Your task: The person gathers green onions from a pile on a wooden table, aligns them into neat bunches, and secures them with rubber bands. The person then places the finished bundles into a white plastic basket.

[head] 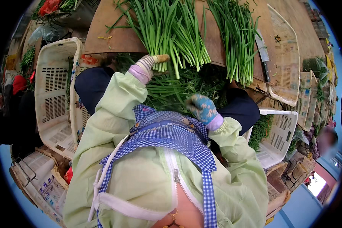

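Note:
My left hand (151, 63), in a striped glove with tan fingertips, grips the pale stem ends of a bunch of green garlic chives (156, 31). The bunch lies with its leaves up on a wooden board, and its cut ends overhang the near edge. More loose stalks (188, 48) fan out beside it. My right hand (201, 108), in a blue floral glove, hovers blurred by my lap with its fingers curled; whether it holds anything is unclear. Below both hands lies a heap of loose green leaves (173, 91). A second chive bunch (238, 51) rests on the board farther right.
A knife (262, 51) with a black handle lies right of the second bunch. Plastic crates stand on both sides: a large one (77, 45) at left, a white one (292, 119) holding greens at right. Another crate (290, 97) lies beyond the knife. A person (326, 139) is at far right.

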`<state>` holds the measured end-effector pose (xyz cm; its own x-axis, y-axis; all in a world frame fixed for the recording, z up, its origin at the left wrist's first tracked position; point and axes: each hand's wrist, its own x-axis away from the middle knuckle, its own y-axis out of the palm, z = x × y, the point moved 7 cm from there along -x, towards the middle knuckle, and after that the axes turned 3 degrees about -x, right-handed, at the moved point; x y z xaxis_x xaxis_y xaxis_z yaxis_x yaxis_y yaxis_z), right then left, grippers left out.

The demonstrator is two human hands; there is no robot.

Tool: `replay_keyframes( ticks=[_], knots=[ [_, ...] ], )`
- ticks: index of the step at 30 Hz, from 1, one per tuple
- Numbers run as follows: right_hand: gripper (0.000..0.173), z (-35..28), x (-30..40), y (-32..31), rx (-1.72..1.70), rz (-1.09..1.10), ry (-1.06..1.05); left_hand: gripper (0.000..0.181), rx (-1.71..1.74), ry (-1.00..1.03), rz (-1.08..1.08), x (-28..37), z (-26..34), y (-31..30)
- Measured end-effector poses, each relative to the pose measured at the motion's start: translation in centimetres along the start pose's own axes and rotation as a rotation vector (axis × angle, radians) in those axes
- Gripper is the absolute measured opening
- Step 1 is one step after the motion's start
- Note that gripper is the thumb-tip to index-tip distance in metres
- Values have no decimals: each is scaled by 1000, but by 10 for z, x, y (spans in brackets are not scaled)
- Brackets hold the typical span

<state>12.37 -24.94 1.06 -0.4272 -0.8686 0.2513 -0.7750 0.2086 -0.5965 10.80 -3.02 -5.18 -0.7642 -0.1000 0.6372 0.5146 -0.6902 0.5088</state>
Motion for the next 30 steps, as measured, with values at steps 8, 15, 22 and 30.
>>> replay_keyframes(
  ticks=[8,15,22,30],
  knots=[
    [28,-21,-18,-88,202,552,234,23,-18,-71,2,0,-1,-16],
    [36,-13,-71,-74,494,395,358,29,-69,-12,19,18,12,-16],
    [43,20,-72,-142,-88,404,380,38,238,297,315,8,24,-60],
    [54,2,-171,-91,-6,575,273,97,126,111,800,24,33,-7]
  ],
)
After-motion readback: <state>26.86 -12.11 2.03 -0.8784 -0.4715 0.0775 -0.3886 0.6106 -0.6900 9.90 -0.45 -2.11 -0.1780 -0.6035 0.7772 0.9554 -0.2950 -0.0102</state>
